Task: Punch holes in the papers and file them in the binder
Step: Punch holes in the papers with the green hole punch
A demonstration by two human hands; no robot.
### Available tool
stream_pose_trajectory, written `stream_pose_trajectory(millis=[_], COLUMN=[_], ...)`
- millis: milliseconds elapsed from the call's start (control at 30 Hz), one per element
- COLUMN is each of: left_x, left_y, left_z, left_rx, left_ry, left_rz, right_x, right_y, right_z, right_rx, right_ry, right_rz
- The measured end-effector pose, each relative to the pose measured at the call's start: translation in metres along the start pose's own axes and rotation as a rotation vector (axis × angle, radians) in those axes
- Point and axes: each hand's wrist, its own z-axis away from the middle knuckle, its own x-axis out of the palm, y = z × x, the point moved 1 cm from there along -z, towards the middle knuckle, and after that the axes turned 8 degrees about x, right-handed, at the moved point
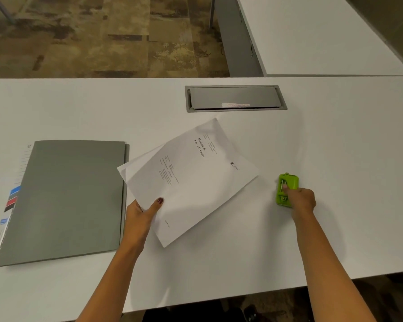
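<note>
Head view, as I read it: my left hand pinches the near corner of the papers, thumb on top and fingers beneath. The sheets sit mid-table, printed side up and skewed (title "Module 8: Law of Wages"). Their left corner reaches the right edge of the closed grey binder. To the right, apart from the sheets, my right hand grips the green hole punch, fingers curled over it on the tabletop.
</note>
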Motion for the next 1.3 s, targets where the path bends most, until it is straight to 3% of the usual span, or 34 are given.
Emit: stream_pose_trajectory(millis=[200,300,433,1300], left_x=[0.007,0.012,0.019,0.029], left_y=[0.005,0.007,0.01,0.02], left_z=[-0.002,-0.003,-0.003,0.012], left_rx=[0.045,0.049,0.063,0.138], left_ry=[0.073,0.104,0.142,0.238], left_rz=[0.033,0.064,0.072,0.066], right_x=[0.005,0.016,0.032,0.065], right_y=[0.021,0.03,0.038,0.028], right_z=[0.038,0.076,0.123,0.169], right_rx=[0.197,0.279,0.331,0.23], right_ry=[-0.347,-0.583,-0.738,-0.713], right_rz=[-0.559,-0.607,-0.667,-0.878])
